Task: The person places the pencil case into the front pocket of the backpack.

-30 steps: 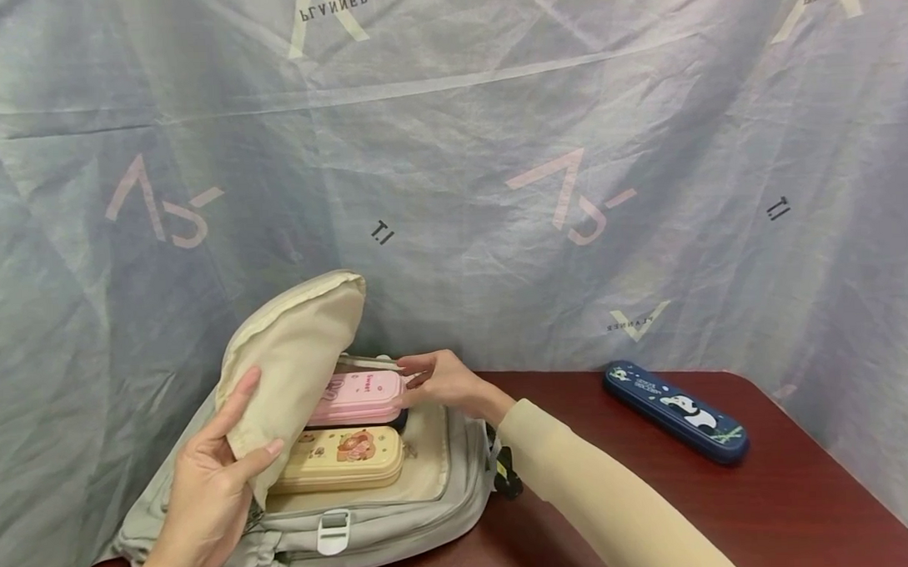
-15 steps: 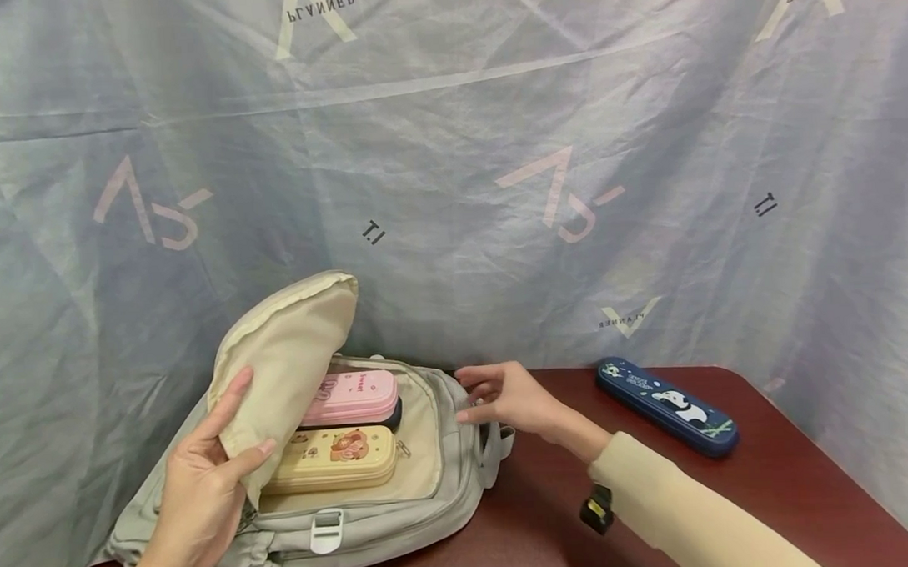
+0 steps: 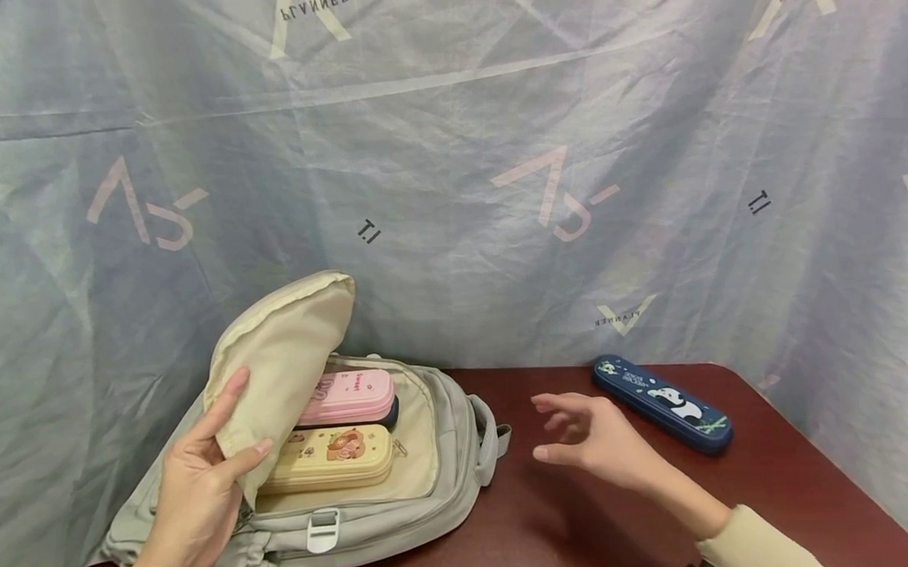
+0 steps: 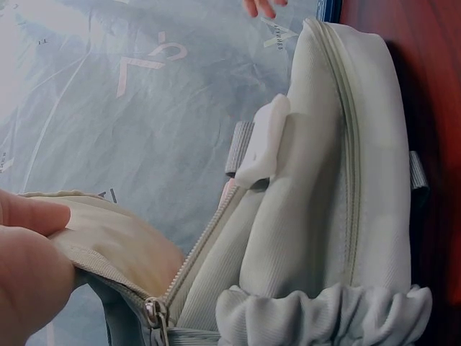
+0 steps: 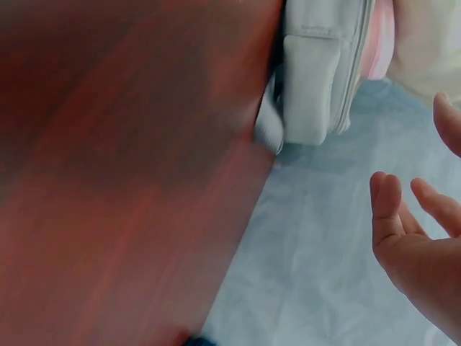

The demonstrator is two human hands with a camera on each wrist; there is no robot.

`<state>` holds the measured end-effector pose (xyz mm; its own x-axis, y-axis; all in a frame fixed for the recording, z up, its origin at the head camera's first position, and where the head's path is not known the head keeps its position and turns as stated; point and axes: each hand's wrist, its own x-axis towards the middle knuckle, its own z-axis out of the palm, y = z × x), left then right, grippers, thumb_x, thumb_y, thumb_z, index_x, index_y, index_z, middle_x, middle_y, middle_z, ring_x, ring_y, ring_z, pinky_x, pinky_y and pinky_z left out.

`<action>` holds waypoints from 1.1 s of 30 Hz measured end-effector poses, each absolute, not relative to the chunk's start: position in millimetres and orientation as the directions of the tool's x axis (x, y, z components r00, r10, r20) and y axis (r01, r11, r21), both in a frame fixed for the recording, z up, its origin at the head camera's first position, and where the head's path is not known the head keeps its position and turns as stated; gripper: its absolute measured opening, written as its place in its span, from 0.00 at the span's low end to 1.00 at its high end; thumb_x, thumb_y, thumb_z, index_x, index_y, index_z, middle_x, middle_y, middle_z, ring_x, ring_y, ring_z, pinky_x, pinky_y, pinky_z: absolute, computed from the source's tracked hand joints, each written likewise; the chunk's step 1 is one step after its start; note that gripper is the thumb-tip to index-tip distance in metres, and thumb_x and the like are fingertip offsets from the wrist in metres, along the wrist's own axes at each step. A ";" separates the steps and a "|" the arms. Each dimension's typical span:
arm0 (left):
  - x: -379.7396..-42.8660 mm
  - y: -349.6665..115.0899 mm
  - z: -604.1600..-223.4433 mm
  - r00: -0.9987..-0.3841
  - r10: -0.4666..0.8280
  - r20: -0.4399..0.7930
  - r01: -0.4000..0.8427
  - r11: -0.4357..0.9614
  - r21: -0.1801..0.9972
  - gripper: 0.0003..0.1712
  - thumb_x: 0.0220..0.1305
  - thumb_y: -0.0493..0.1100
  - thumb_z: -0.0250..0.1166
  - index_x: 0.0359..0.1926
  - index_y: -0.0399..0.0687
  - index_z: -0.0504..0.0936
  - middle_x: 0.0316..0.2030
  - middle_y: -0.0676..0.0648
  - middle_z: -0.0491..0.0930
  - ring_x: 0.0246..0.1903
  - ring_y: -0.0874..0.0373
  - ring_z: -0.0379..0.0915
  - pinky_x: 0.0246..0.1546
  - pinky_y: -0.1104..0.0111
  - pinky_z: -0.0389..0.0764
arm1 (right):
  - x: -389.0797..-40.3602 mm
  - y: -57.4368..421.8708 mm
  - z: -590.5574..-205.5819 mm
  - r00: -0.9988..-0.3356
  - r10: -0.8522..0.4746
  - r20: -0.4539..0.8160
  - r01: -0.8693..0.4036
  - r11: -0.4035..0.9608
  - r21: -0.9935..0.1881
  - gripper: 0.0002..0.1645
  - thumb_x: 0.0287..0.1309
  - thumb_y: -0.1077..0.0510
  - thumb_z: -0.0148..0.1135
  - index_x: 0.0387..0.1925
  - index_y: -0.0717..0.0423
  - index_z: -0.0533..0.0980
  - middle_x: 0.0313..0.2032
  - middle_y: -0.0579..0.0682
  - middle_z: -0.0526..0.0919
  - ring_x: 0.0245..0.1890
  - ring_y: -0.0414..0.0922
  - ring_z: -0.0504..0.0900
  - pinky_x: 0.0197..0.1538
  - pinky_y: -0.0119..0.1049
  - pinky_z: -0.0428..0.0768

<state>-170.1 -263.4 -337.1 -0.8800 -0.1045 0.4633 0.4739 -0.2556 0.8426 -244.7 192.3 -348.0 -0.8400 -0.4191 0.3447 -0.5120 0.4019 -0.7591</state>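
Note:
A pale grey-green backpack (image 3: 460, 450) lies on the table with its front pocket unzipped. My left hand (image 3: 205, 476) pinches the edge of the cream-lined flap (image 3: 284, 373) and holds it up. Inside the pocket are a pink pencil case (image 3: 360, 391), a dark one (image 3: 393, 412) mostly hidden beneath it, and a yellow pencil case (image 3: 340, 454) with a bear picture in front. My right hand (image 3: 598, 437) hovers over the table between backpack and navy panda pencil case (image 3: 664, 405), fingers loosely bent, holding nothing. In the right wrist view its fingers (image 5: 389, 205) are spread apart.
The dark red table (image 3: 776, 472) runs to the right, its rounded far corner near a hanging grey printed cloth (image 3: 451, 192). A carry loop (image 3: 489, 441) sticks out from the backpack's right end. A white buckle (image 3: 323, 530) sits on its near side.
My right hand has left the pink pencil case inside the pocket and moved right, towards the navy pencil case. The left hand keeps holding the flap up.

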 end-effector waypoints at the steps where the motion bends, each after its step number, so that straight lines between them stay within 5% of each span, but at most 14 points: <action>1: -169.9 -263.4 -337.3 -0.879 -0.104 0.465 0.476 -0.260 0.840 0.50 0.65 0.12 0.54 0.82 0.49 0.61 0.84 0.49 0.44 0.71 0.70 0.62 0.63 0.74 0.74 | -240.8 198.6 -348.7 -0.847 -0.407 0.342 -0.503 0.406 -0.763 0.37 0.55 0.54 0.83 0.64 0.60 0.80 0.58 0.55 0.85 0.48 0.50 0.86 0.47 0.40 0.88; 6: -170.4 -262.7 -337.4 -0.876 -0.106 0.470 0.480 -0.282 0.831 0.50 0.64 0.11 0.53 0.81 0.48 0.61 0.84 0.49 0.45 0.71 0.69 0.63 0.63 0.73 0.74 | -224.6 228.4 -351.3 -0.883 -0.348 0.313 -0.453 0.460 -0.764 0.36 0.57 0.55 0.82 0.65 0.59 0.80 0.58 0.54 0.85 0.48 0.42 0.86 0.47 0.39 0.87; 18: -171.4 -263.3 -338.9 -0.868 -0.097 0.487 0.492 -0.302 0.817 0.50 0.63 0.10 0.52 0.81 0.46 0.62 0.83 0.51 0.49 0.71 0.69 0.62 0.64 0.72 0.74 | -194.5 279.7 -362.2 -0.964 -0.206 0.169 -0.257 0.556 -0.790 0.37 0.60 0.53 0.79 0.69 0.58 0.78 0.62 0.58 0.83 0.50 0.44 0.86 0.45 0.34 0.86; 33: -171.8 -264.7 -338.7 -0.874 -0.087 0.478 0.479 -0.316 0.819 0.50 0.64 0.10 0.51 0.81 0.47 0.62 0.84 0.51 0.46 0.71 0.68 0.63 0.63 0.72 0.75 | -182.0 318.3 -372.2 -0.985 -0.076 0.153 -0.167 0.616 -0.770 0.35 0.61 0.55 0.78 0.66 0.65 0.78 0.57 0.59 0.85 0.43 0.38 0.87 0.41 0.33 0.87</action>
